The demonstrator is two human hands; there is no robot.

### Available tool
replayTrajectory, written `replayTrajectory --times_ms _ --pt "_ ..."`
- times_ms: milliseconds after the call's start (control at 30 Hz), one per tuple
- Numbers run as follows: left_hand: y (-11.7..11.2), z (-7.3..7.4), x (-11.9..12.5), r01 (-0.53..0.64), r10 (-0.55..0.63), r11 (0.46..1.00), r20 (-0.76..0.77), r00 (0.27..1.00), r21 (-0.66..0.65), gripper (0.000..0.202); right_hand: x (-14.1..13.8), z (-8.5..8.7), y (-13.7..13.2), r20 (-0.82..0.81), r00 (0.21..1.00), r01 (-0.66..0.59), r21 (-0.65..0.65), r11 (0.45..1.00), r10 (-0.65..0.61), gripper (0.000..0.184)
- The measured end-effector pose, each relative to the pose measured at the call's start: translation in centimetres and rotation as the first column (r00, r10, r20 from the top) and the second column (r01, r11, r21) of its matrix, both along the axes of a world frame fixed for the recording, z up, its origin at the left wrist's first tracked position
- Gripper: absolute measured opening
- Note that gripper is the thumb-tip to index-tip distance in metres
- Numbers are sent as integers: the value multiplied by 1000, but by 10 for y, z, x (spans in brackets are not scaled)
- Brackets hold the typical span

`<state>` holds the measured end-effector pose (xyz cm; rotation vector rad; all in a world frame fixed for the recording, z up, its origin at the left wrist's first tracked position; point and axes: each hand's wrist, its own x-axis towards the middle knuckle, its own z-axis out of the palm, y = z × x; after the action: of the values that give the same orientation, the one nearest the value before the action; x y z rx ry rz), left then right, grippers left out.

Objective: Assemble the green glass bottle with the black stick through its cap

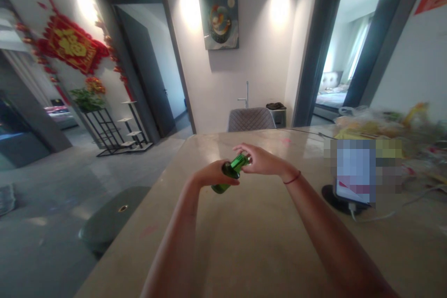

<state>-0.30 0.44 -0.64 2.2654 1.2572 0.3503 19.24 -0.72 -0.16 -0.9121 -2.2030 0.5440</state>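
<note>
My left hand (213, 174) is wrapped round the body of a small green bottle (220, 188), which is tilted with its upper end toward the right. The bottle's bright green top (239, 163) points at my right hand (257, 160). The fingers of that hand are curled about the tip of this top, thumb below and index finger above. Whether the bright green part is a cap or the neck, I cannot make out. Both hands are over the middle of the stone-like table (251, 242). A thin dark red cord (292, 178) circles my right wrist.
On the right, a phone (354, 181), partly pixelated, stands on a round black base (330, 198) with a white cable. Behind it are blurred plastic bags (377, 123). A quilted grey chair (251, 119) is at the far edge, a green stool (115, 214) at the left.
</note>
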Motion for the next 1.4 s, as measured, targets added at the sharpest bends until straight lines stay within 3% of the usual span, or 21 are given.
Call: replayTrajectory --times_ms 133,333,600,1400 --pt "2 -2 1 19 -18 999 23 1000 -26 51 0 0 0 24 1000 12 14 1000 -12 65" --pt "1 -1 3 38 -36 998 39 999 -49 47 -2 5 -4 89 995 51 -105 993 -42 50" --pt "-2 0 4 6 -5 999 29 1000 -36 48 -3 5 -4 73 997 10 -219 976 6 54" --pt "0 -3 7 -4 4 999 -23 1000 -35 48 3 2 2 137 990 2 -215 977 28 54"
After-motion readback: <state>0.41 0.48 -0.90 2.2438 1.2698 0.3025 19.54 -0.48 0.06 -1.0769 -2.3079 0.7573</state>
